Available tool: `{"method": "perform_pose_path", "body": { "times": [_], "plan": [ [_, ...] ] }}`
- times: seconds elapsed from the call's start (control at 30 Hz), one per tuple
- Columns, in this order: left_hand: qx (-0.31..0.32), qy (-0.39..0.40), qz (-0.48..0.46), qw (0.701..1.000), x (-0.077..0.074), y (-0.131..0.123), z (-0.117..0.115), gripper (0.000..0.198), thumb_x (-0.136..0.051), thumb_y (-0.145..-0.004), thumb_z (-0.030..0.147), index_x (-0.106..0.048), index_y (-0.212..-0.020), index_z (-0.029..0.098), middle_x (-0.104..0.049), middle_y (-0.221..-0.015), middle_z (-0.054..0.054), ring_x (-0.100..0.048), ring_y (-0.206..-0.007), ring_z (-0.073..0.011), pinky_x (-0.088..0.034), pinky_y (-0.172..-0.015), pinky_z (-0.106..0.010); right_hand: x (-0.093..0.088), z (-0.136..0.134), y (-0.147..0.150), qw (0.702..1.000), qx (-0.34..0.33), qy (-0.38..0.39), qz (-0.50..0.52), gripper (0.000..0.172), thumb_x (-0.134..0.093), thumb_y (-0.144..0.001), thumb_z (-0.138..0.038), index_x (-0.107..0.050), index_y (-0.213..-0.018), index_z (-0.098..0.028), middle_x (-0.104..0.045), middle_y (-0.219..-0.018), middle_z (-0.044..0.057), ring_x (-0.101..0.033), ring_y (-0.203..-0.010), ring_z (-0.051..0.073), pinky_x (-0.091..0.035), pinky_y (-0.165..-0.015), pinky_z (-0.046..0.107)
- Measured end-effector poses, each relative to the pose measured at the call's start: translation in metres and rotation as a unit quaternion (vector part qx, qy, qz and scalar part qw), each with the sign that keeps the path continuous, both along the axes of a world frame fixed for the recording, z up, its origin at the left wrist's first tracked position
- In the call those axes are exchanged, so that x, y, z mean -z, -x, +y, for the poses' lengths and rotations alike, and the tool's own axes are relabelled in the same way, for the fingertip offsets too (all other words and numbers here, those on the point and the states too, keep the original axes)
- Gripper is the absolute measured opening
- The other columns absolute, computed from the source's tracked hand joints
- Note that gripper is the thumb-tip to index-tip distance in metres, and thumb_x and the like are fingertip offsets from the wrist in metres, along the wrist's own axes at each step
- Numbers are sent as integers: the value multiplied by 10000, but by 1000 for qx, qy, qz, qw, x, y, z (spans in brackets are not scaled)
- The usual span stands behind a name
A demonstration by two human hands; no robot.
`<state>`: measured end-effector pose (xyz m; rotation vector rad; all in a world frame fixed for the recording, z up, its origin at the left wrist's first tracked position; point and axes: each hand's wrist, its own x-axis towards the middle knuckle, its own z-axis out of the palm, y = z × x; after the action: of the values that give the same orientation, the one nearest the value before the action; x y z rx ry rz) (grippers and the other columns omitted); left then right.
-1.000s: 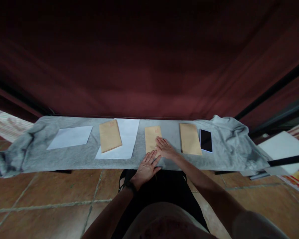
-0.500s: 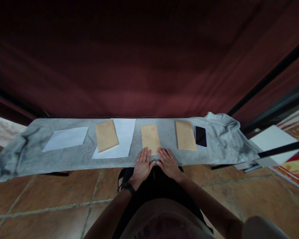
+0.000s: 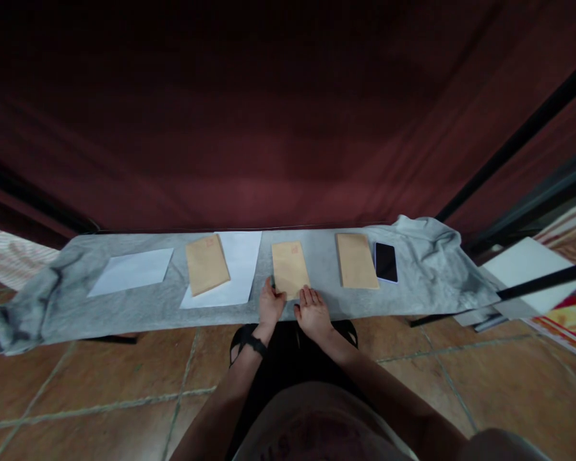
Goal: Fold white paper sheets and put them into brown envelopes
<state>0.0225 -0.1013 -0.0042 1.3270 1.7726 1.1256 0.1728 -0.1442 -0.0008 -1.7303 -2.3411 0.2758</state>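
A tan paper envelope point(image 3: 288, 266) with a small red printed mark lies flat on the grey cloth in front of me. At its lower left corner is my left hand point(image 3: 271, 307), thumb and fingers closed about the edge. My right hand point(image 3: 313, 315) rests on the lower right corner, its fingers stretched out and lying flat. To the left, a stack of tan envelopes point(image 3: 206, 264) sits askew on white paper point(image 3: 242, 262). Another tan stack point(image 3: 356, 261) lies to the right, close beside a dark-screened phone point(image 3: 386, 262).
Grey cloth point(image 3: 317, 240) covers the narrow table and bunches up at both ends. Further left lies a white sheet point(image 3: 132, 272). A dark red curtain point(image 3: 269, 160) hangs behind the table. Black metal bars point(image 3: 547, 282) and a white board point(image 3: 528, 269) stand at the right.
My left hand has gone from lying flat with fingers spread to closing at the envelope's lower left corner. My right hand has shifted slightly left, its fingers drawn closer together.
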Motion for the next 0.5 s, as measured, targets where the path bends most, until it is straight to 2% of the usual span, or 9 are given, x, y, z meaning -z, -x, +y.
{"method": "perform_pose_path", "body": {
  "times": [0.07, 0.17, 0.23, 0.27, 0.33, 0.4, 0.43, 0.5],
  "plan": [
    [14, 11, -70, 997, 1, 1, 5, 574, -641, -760, 144, -597, -1332, 162, -743, -872, -45, -720, -809, -217, -604, -814, -398, -9, 5, 4, 999, 7, 34, -1, 589, -479, -1005, -329, -503, -1491, 4, -411, -1592, 264, -468, -1438, 388, -355, -1222, 499],
    [33, -2, -98, 995, -4, -6, 6, 452, -651, -789, 175, -651, -1240, 148, -765, -912, -61, -729, -808, -198, -611, -794, -363, -19, 14, 6, 998, 22, 58, 1, 607, -499, -987, -320, -471, -1515, -24, -414, -1588, 278, -516, -1389, 403, -425, -1158, 526],
    [42, -10, -113, 993, -13, -14, 3, 442, -672, -824, 239, -656, -1253, 133, -766, -915, -67, -730, -817, -200, -610, -802, -364, -23, 23, 4, 995, 48, 77, 51, 557, -458, -996, -287, -484, -1508, -69, -498, -1528, 281, -608, -1287, 388, -491, -1076, 528],
    [50, -15, -121, 991, -20, -19, 1, 457, -672, -851, 286, -649, -1281, 131, -764, -911, -68, -730, -821, -201, -609, -805, -364, -24, 27, 2, 986, 70, 95, 118, 519, -441, -1003, -284, -514, -1483, -99, -562, -1472, 271, -645, -1235, 374, -508, -1045, 520],
    [81, -35, -135, 987, -33, -27, 0, 481, -615, -933, 392, -628, -1349, 150, -768, -987, -87, -736, -908, -211, -604, -858, -368, -23, 37, -3, 936, 115, 140, 301, 437, -430, -1021, -347, -607, -1372, -155, -692, -1302, 227, -686, -1160, 347, -521, -1016, 493],
    [115, -73, -112, 984, -43, -31, 0, 472, -505, -1010, 456, -621, -1378, 185, -732, -1226, -114, -694, -1143, -226, -556, -1010, -382, -20, 43, -6, 864, 141, 173, 451, 433, -417, -1026, -471, -665, -1234, -183, -755, -1128, 179, -708, -1095, 323, -542, -981, 467],
    [133, -92, -78, 984, -45, -32, 0, 473, -463, -1032, 464, -616, -1390, 195, -685, -1341, -116, -641, -1254, -229, -512, -1086, -391, -17, 44, -7, 837, 143, 182, 495, 465, -394, -1024, -523, -667, -1191, -186, -762, -1075, 162, -717, -1054, 309, -560, -950, 456],
    [170, -114, 22, 979, -43, -31, 0, 474, -417, -1055, 442, -593, -1422, 199, -597, -1474, -115, -541, -1384, -230, -429, -1184, -413, -12, 43, -6, 809, 136, 191, 540, 527, -322, -1027, -582, -644, -1158, -186, -760, -1040, 141, -729, -968, 275, -595, -874, 436]
  ]
}}
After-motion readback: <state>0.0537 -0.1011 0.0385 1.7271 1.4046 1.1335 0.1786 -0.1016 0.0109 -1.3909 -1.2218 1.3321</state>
